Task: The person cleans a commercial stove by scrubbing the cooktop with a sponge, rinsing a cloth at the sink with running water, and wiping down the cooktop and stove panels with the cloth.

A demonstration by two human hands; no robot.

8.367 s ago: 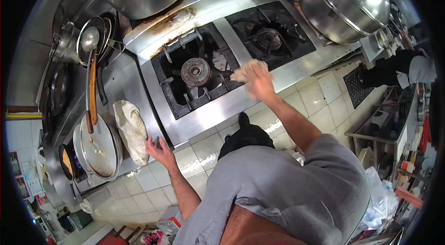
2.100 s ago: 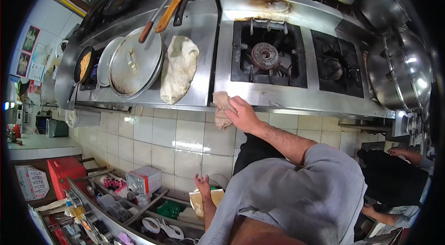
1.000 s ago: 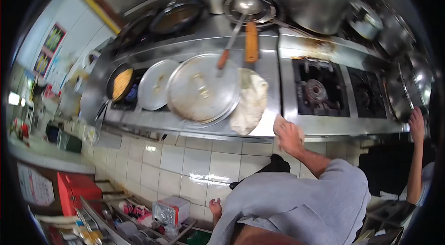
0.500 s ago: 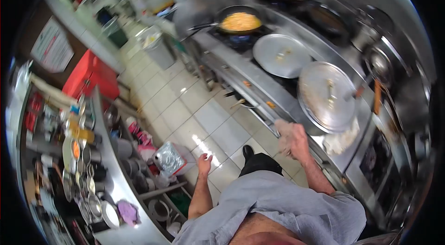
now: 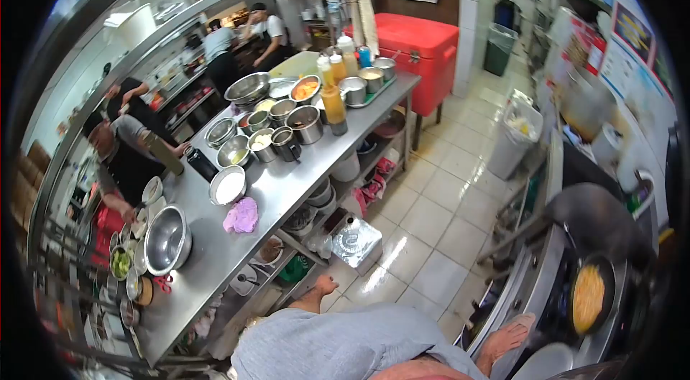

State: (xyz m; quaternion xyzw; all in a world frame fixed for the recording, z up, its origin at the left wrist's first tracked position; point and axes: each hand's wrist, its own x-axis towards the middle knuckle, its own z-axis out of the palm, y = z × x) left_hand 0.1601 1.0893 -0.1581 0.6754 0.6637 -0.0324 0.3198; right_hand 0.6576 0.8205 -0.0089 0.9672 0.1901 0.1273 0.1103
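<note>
My right hand [image 5: 506, 338] lies flat with its fingers stretched out over the front ledge of the stove, a pale cloth [image 5: 528, 320] showing at its fingertips. To its right is a black pan [image 5: 608, 302] on the stove, with orange-yellow food [image 5: 588, 298] inside. A round metal lid [image 5: 548, 363] is just below, cut off by the frame. My left hand [image 5: 327, 284] hangs empty, its fingers loosely apart, close to the foil-topped box [image 5: 356, 241] on the floor.
A steel counter [image 5: 208, 251] at left bears bowls, squeeze bottles [image 5: 333, 108] and a purple cloth [image 5: 241, 215]. Several people work behind it. A red cooler [image 5: 413, 49] stands at its far end. A grey bin [image 5: 514, 137] is on the tiled floor beyond the stove.
The view has swung left toward the counter. My right hand, earlier bunched around the cloth beside the stove, is now flat on the ledge nearer the pan.
</note>
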